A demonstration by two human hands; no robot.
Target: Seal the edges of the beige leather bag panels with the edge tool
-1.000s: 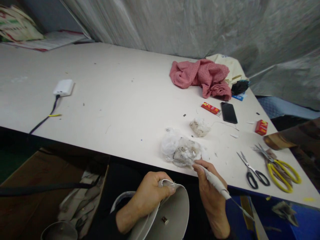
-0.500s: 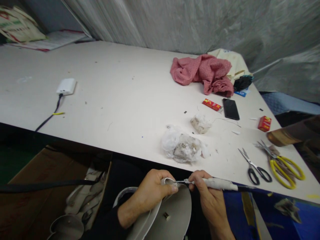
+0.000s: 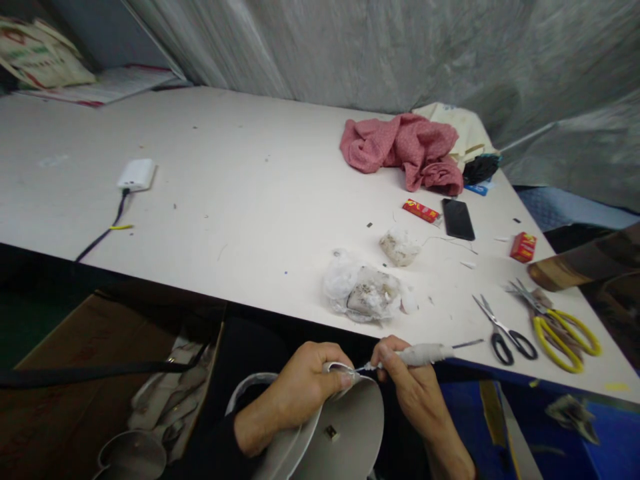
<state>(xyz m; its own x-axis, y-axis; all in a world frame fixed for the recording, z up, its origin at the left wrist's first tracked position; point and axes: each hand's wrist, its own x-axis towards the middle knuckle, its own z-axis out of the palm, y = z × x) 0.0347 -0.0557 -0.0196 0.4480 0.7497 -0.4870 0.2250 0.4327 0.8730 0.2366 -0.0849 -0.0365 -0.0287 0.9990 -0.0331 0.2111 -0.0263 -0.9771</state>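
Clamping the gray piece (image 3: 355,423) at six o'clock between its fingers, seemingly to steady its edge, the left hand (image 3: 311,381) faces the wrapped tool (image 3: 425,355), gripped by the fingers of the right hand (image 3: 413,387), tip toward nine o'clock.

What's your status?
Left hand pinching pale curved piece at its rim. Right hand holding white-wrapped tool, tip at that rim. Black-handled scissors lie right, apart from both hands.

Place: I take it for a workshop.
Bench (image 3: 240,200): littered with scraps (image 3: 369,225), ahead of the left hand (image 3: 311,381) and right hand (image 3: 411,388).
Black-handled scissors (image 3: 496,325), yellow-handled scissors (image 3: 549,313): right of the right hand.
Carton (image 3: 55,417): I see pale pieces (image 3: 150,405) inside, left of the left hand.
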